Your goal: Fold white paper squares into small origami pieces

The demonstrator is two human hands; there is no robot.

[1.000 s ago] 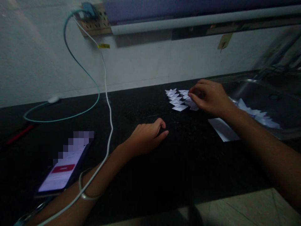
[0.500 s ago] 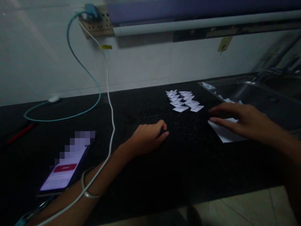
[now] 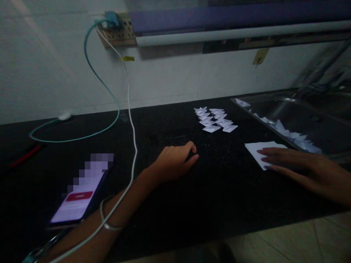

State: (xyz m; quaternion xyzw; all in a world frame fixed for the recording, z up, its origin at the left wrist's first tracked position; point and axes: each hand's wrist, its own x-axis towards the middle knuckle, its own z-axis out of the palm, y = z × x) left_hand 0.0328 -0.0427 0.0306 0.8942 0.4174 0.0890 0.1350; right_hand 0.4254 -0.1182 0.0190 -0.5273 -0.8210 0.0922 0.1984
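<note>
My right hand (image 3: 309,166) lies with its fingers stretched out over a small stack of white paper squares (image 3: 253,150), fingertips resting on the upper sheet. My left hand (image 3: 175,160) rests on the dark countertop, loosely curled, with a gap between thumb and forefinger and nothing visible in it. Beyond the hands, several folded white paper boats (image 3: 211,128) stand in two columns. More folded white paper pieces (image 3: 283,131) line the near left edge of the sink. The underside of my right hand is hidden.
At the left lies a lit phone (image 3: 71,206). A white cable (image 3: 134,146) crosses over my left forearm, and a teal cable (image 3: 74,140) loops behind. The metal sink (image 3: 309,106) is at the right. A socket strip (image 3: 120,33) hangs on the wall.
My right hand has moved to the right and toward me, its fingers now flatter on the paper stack. More of the folded pieces by the sink show. My left hand stays put.
</note>
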